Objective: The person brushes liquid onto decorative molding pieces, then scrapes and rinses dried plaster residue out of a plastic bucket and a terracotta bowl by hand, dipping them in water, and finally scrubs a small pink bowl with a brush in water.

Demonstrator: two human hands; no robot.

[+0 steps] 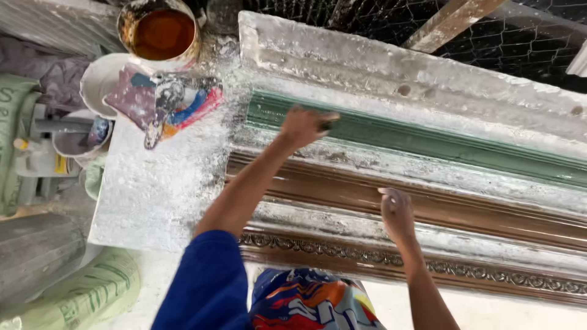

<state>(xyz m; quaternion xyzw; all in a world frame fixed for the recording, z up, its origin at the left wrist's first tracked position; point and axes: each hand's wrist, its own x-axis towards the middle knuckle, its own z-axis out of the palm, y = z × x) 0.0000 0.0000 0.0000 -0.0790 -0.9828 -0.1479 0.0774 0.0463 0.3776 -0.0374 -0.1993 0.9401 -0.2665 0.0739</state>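
While the right hand (397, 211) rests at 5 o'clock on the brown moulding (465, 211), fingers loosely curled and holding nothing, it looks to be steadying the body against the long piece. Further out, near 12 o'clock, the left hand (302, 125) is closed around a small dark tool (330, 122), likely a brush, pressed to the green moulding (422, 139). Beyond, at 10 o'clock on the dusty white surface (153, 189), lie a stained rag (165, 104) and a tin of rust-coloured liquid (162, 33).

Blue sleeve (205, 284) on the left arm, bare right forearm, multicoloured patterned garment (309, 302) at the waist
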